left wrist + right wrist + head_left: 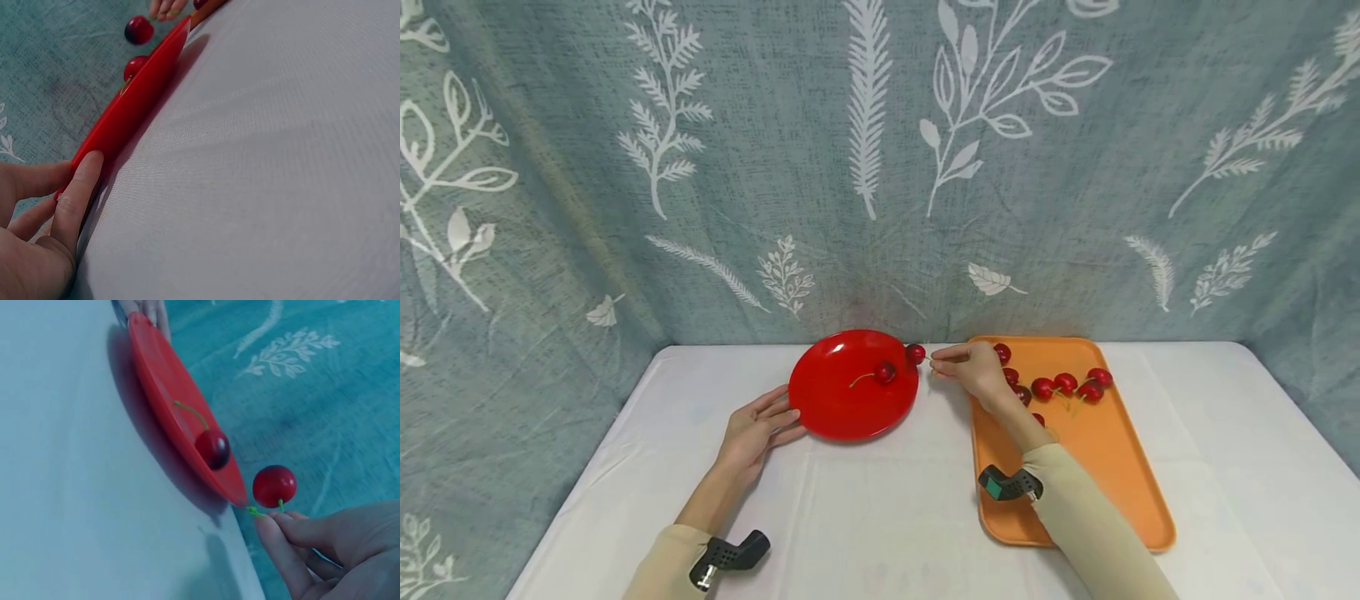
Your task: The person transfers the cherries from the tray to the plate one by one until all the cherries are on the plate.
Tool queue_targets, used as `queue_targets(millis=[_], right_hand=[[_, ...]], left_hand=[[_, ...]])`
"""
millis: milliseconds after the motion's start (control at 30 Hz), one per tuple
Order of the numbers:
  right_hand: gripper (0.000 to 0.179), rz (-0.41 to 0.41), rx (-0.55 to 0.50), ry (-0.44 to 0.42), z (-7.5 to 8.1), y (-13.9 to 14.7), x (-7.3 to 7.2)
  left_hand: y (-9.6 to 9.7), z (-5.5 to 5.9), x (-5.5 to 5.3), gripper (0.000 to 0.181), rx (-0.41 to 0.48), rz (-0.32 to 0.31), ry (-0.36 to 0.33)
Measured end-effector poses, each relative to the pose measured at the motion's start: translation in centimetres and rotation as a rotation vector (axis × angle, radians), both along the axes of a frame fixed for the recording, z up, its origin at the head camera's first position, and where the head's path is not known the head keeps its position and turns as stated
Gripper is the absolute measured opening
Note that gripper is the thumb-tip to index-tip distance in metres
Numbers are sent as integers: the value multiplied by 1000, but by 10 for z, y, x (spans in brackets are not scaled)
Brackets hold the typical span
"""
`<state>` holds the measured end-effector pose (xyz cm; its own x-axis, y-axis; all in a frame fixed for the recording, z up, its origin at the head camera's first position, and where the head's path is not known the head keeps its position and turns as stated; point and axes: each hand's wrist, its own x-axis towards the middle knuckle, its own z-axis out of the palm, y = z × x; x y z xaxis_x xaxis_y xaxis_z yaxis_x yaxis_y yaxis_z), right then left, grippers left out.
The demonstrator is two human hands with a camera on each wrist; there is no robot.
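Observation:
A red plate [827, 408] sits on the white cloth, with one cherry [885, 372] and its stem lying in it. At the plate's left edge, my left hand [756, 435] grips the rim between thumb and fingers, seen close up in the left wrist view. My right hand [973, 369] pinches a second cherry [275, 486] by its green stem [255, 512], between thumb and forefinger. That cherry hangs over the plate's right rim, above the surface in the right wrist view.
Right of the plate, an orange tray [1101, 467] holds several cherries [1065, 383] towards its far end; my right forearm crosses over it. A blue-green curtain [895, 275] with white leaf prints stands behind the white-covered table [880, 517].

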<state>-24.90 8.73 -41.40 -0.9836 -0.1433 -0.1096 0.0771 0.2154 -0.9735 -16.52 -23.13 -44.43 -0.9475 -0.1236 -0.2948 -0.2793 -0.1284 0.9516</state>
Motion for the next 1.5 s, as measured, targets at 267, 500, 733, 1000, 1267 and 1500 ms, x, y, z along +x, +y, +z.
queue_targets(millis=[267, 500, 733, 1000, 1267, 1500], right_hand=[[20, -19, -7, 41, -5, -33, -8], [14, -59, 95, 91, -2, -51, -10], [11, -75, 195, 129, -2, -62, -7], [7, -98, 195, 99, -1, -65, -5], [9, -92, 184, 99, 2, -65, -7], [11, -79, 149, 59, 3, -65, -7]], left_hand=[[0, 0, 2, 58, -8, 10, -3], [0, 0, 1, 58, -10, 10, -10], [1, 0, 2, 58, -11, 9, -8], [2, 1, 3, 58, -17, -3, 8], [1, 2, 1, 57, -26, -7, 7], [0, 1, 0, 57, -29, -1, -3]])
